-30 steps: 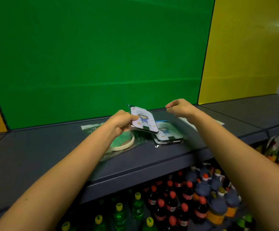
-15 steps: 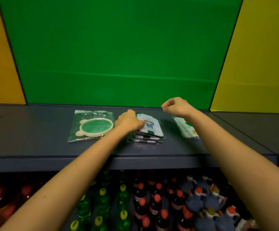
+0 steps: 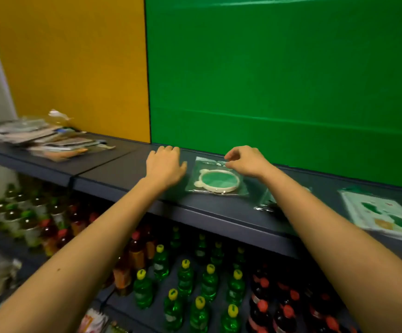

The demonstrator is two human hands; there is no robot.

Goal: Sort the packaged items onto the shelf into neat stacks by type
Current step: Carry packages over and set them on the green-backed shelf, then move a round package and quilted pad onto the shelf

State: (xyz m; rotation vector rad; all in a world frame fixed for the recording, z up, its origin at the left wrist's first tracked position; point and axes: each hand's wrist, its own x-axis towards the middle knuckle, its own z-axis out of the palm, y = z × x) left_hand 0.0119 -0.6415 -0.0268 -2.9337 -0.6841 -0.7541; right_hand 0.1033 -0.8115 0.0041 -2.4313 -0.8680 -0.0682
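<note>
On the grey shelf (image 3: 113,171), seen from the head camera, a green packet (image 3: 216,181) lies flat, its wider side along the shelf's front edge. The left hand (image 3: 165,167) rests spread just beside the packet's left edge. The right hand (image 3: 248,162), nearer, hovers curled over its far edge; whether that grip pinches the wrap is unclear. A loose pile (image 3: 51,140) lies well to the left.

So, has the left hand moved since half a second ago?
Yes. The left hand was right of the green round packet; now it is over the shelf to the left of that packet.
</note>
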